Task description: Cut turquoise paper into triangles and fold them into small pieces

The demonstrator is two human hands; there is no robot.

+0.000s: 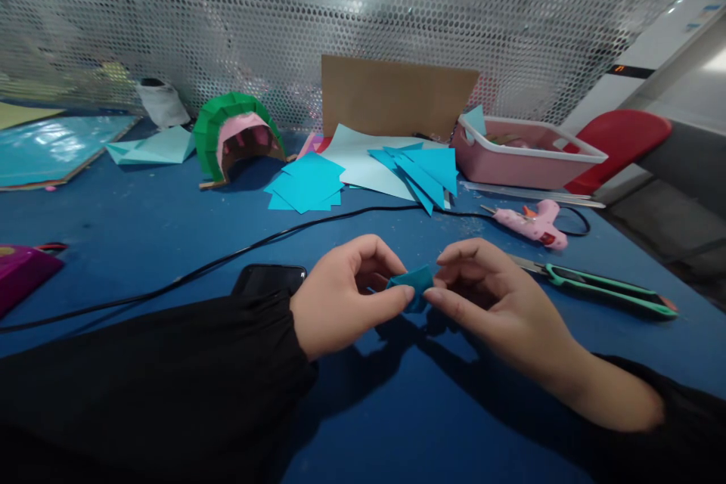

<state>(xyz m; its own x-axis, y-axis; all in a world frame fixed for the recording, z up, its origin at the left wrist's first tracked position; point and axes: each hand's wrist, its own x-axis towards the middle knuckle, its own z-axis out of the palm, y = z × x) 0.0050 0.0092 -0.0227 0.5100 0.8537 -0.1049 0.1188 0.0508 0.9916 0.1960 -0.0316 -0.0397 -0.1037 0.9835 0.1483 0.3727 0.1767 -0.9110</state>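
A small folded piece of blue paper [417, 282] is held just above the blue table, between my two hands. My left hand [357, 295] pinches it, thumb in front and fingers behind. At its right edge, the thumb of my right hand [496, 302] touches or nearly touches the paper; its curled fingers are partly hidden, so a firm grip cannot be made out. Beyond my hands lie blue paper squares [308, 181] in a loose stack and several blue folded triangles [423, 170] on a pale sheet [363, 162].
A black phone [269, 278] lies behind my left wrist. A cutter knife [606, 289] and a pink glue gun [533, 223] lie at right, its black cable [272, 240] crossing the table. Farther back are a green paper arch [212, 132], cardboard [397, 98] and a pink basket [516, 162].
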